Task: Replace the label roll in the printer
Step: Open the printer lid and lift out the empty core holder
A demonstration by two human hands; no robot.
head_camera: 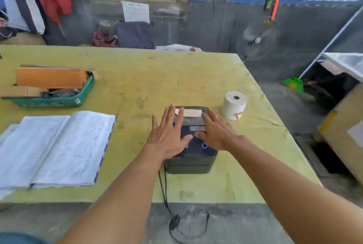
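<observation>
A small black label printer (193,162) stands on the yellow-green table (137,86), lid closed, with a blue ring light on its top. My left hand (170,133) lies flat on the left half of the lid, fingers spread. My right hand (218,131) rests flat on the right half, fingers pointing toward the far edge. Neither hand holds anything. A pale strip of label (191,112) shows at the far end of the lid. A white label roll (234,105) stands upright on the table, right of and beyond the printer.
An open written notebook (59,147) lies at the left. A green basket (59,100) with cardboard and an orange packet sits at the far left. The printer's black cable (165,188) drops off the near table edge. A standing fan (257,39) and cardboard box (343,125) are right.
</observation>
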